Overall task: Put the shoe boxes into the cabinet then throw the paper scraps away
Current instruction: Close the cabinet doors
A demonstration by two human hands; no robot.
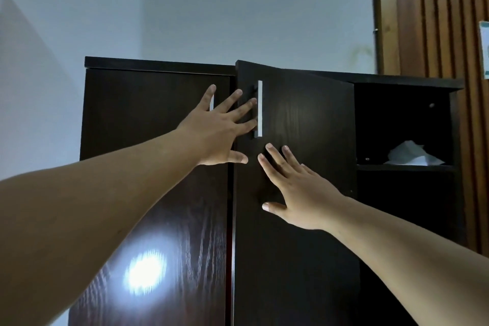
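A tall dark-brown cabinet (148, 119) fills the view. Its left door is shut; its right door (304, 119) stands slightly ajar, swung out toward me. My left hand (219, 127) is spread open, with its fingertips reaching the edge of the ajar door beside the silver bar handle (259, 108). Lower down, my right hand (293, 188) lies flat with fingers apart on the face of that door. Crumpled white paper (412, 156) lies on a shelf in the open compartment at the cabinet's right side. No shoe boxes are in view.
A pale wall rises behind the cabinet. A brown slatted wooden panel (436, 21) stands at the right, with a sheet of paper (485, 47) stuck on it. A second silver handle (211, 103) on the left door is partly hidden by my left hand.
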